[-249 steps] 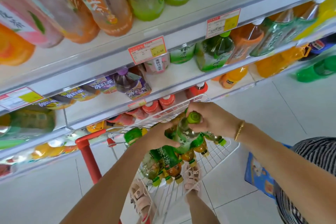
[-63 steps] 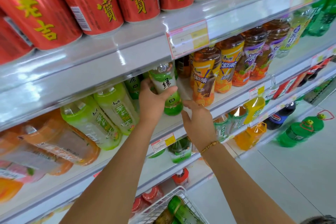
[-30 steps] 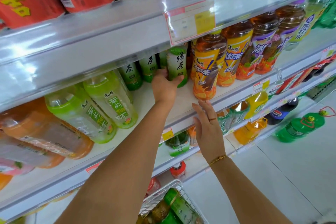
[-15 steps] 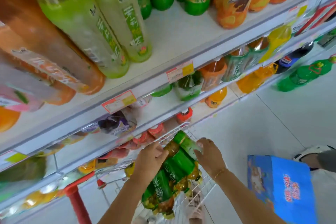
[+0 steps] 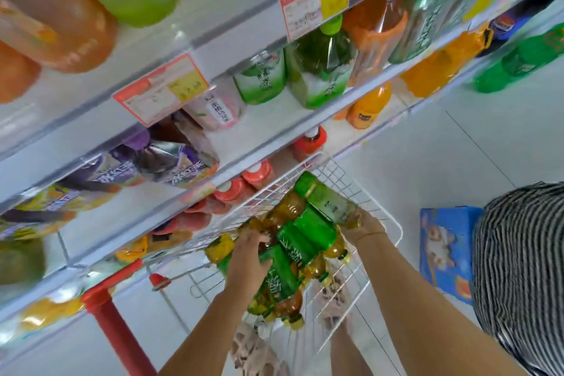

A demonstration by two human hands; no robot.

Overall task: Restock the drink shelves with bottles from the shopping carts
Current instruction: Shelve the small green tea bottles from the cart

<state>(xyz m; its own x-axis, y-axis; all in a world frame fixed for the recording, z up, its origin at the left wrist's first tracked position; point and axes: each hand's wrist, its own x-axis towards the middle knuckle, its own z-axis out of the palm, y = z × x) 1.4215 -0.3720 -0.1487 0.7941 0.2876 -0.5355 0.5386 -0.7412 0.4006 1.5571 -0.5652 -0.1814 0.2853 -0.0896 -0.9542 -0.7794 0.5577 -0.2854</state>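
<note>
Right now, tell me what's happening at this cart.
A person is reaching into a white wire cart parked against the drink shelves. The left hand grips a lower bottle in the pile of green-labelled tea bottles. The right hand holds the top bottle by its base end. Nothing is lifted clear of the cart yet.
</note>
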